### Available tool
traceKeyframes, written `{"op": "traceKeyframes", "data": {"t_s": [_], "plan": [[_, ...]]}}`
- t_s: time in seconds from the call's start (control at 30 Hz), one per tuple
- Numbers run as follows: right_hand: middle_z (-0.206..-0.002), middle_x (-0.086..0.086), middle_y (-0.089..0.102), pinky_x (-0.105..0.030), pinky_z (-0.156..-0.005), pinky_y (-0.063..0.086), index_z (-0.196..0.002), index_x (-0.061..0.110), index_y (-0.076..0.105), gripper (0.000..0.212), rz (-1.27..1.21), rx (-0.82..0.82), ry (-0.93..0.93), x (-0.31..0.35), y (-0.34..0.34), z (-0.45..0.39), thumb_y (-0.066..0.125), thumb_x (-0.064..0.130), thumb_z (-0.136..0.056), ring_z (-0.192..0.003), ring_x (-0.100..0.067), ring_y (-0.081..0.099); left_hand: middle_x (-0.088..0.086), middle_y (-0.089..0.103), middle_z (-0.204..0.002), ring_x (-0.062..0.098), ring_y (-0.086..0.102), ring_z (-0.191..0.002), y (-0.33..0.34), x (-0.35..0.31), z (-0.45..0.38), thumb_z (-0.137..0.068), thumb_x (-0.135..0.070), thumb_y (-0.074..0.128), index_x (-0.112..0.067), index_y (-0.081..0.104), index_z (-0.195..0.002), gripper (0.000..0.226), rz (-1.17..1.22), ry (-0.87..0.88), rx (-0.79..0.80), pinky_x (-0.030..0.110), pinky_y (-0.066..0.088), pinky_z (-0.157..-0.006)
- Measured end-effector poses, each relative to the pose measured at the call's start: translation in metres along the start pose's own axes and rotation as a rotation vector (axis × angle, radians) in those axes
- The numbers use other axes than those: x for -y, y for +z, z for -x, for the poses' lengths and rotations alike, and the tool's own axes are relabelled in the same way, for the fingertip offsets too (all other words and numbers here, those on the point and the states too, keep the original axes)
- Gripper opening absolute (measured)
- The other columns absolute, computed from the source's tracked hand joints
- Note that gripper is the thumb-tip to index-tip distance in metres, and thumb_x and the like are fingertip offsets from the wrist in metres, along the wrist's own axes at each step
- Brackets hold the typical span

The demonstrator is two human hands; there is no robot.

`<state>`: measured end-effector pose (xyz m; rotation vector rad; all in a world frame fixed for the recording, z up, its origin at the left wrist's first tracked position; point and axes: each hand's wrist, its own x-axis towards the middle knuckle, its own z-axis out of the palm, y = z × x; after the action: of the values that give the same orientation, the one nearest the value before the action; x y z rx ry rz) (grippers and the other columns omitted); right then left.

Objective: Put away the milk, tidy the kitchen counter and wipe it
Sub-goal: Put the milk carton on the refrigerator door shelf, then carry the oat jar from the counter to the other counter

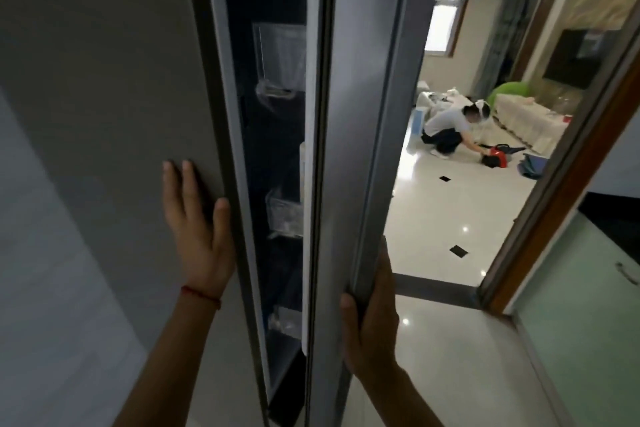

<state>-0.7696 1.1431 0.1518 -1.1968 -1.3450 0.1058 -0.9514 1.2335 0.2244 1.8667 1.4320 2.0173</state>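
Observation:
A tall grey two-door fridge fills the left and middle of the head view. My left hand (195, 218) lies flat, fingers spread, on the front of the left fridge door (104, 87). My right hand (369, 319) is wrapped around the outer edge of the right fridge door (363, 114). A narrow dark gap (277, 149) stands between the two doors, and clear door shelves show inside it. A pale edge (302, 163) shows in the gap; I cannot tell what it is. No milk carton is clearly visible.
To the right, a doorway with a brown wooden frame (568, 191) opens onto a glossy white tiled floor (446, 218). A person (446, 128) crouches there beside a sofa (523, 121). A pale green cabinet front (588, 322) stands at the right edge.

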Motion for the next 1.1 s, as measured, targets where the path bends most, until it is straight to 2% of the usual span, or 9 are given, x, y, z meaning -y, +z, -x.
{"op": "traceKeyframes", "data": {"t_s": [0.07, 0.17, 0.3, 0.53, 0.6, 0.67, 0.8, 1.0, 1.1], "plan": [[-0.155, -0.008, 0.016, -0.019, -0.113, 0.026, -0.144, 0.037, -0.002, 0.067, 0.015, 0.057, -0.078, 0.003, 0.018, -0.002, 0.032, 0.056, -0.091, -0.141, -0.016, 0.020, 0.021, 0.011, -0.153, 0.029, 0.012, -0.143, -0.001, 0.002, -0.001, -0.092, -0.031, 0.033, -0.006, 0.019, -0.142, 0.058, 0.034, -0.011, 0.000, 0.041, 0.012, -0.119], [-0.155, -0.008, 0.003, -0.036, -0.115, 0.021, -0.142, 0.040, -0.013, 0.068, 0.090, 0.181, -0.130, 0.011, 0.047, -0.003, 0.028, 0.058, -0.090, -0.143, -0.018, 0.006, 0.011, 0.010, -0.152, 0.030, 0.012, -0.143, -0.004, 0.003, -0.001, -0.092, -0.029, 0.033, -0.011, 0.017, -0.141, 0.054, 0.078, -0.018, 0.016, 0.040, 0.013, -0.119], [-0.152, -0.016, 0.002, -0.041, -0.112, 0.014, -0.139, 0.042, -0.020, 0.067, 0.143, 0.209, -0.146, 0.022, 0.076, -0.003, 0.023, 0.058, -0.091, -0.141, -0.019, 0.000, 0.001, 0.008, -0.149, 0.027, 0.012, -0.143, -0.010, 0.007, -0.001, -0.091, -0.034, 0.031, -0.024, 0.013, -0.137, 0.050, 0.110, -0.008, 0.055, 0.041, 0.013, -0.119], [-0.154, 0.003, 0.002, -0.013, -0.111, 0.016, -0.140, 0.041, -0.002, 0.065, 0.094, 0.321, -0.084, 0.011, 0.054, -0.005, 0.031, 0.059, -0.088, -0.142, -0.004, 0.006, -0.002, 0.011, -0.151, 0.010, 0.015, -0.140, -0.021, 0.005, 0.000, -0.091, -0.034, 0.035, -0.027, 0.019, -0.138, 0.050, 0.111, -0.053, 0.107, 0.004, 0.013, -0.110], [-0.152, 0.009, 0.010, -0.021, -0.112, 0.024, -0.138, 0.038, 0.007, 0.057, 0.097, 0.325, -0.049, 0.004, 0.039, -0.001, 0.030, 0.056, -0.089, -0.141, -0.001, 0.013, 0.008, 0.021, -0.151, 0.014, 0.021, -0.138, -0.024, -0.005, 0.004, -0.091, -0.030, 0.037, -0.017, 0.028, -0.140, 0.051, 0.133, -0.094, 0.090, 0.008, 0.018, -0.111], [-0.150, 0.013, 0.017, -0.023, -0.110, 0.028, -0.134, 0.046, 0.011, 0.051, 0.137, 0.304, 0.022, -0.003, 0.019, 0.006, 0.025, 0.062, -0.088, -0.139, 0.000, 0.019, 0.019, 0.032, -0.146, 0.026, 0.031, -0.136, -0.027, -0.021, 0.010, -0.091, -0.029, 0.037, -0.004, 0.036, -0.136, 0.051, 0.131, -0.052, 0.051, 0.027, 0.027, -0.114], [-0.144, 0.012, 0.033, -0.011, -0.107, 0.026, -0.131, 0.044, 0.022, 0.044, 0.236, 0.211, 0.161, -0.019, -0.036, 0.030, 0.029, 0.058, -0.089, -0.135, -0.002, 0.031, 0.027, 0.041, -0.131, 0.034, 0.038, -0.126, -0.025, -0.056, 0.043, -0.091, -0.019, 0.041, 0.010, 0.045, -0.121, 0.042, 0.107, 0.254, 0.026, 0.038, 0.033, -0.109], [-0.143, 0.002, 0.043, -0.023, -0.106, 0.030, -0.137, 0.021, 0.038, 0.047, 0.520, 0.084, 0.462, -0.045, -0.155, 0.108, 0.044, 0.035, -0.092, -0.130, -0.003, 0.034, 0.012, 0.049, -0.127, 0.023, 0.040, -0.120, 0.021, -0.105, 0.123, -0.095, -0.038, 0.032, 0.004, 0.054, -0.116, 0.052, 0.210, 0.363, 0.577, 0.017, 0.021, -0.112], [-0.146, 0.004, 0.039, -0.018, -0.104, 0.023, -0.139, 0.023, 0.036, 0.048, 0.647, 0.051, 0.688, -0.055, -0.220, 0.165, 0.043, 0.037, -0.094, -0.134, -0.006, 0.032, 0.020, 0.060, -0.120, 0.030, 0.051, -0.117, 0.055, -0.113, 0.183, -0.089, -0.057, 0.027, 0.001, 0.056, -0.117, 0.070, 0.240, 0.256, 0.945, 0.035, 0.036, -0.101]]}}
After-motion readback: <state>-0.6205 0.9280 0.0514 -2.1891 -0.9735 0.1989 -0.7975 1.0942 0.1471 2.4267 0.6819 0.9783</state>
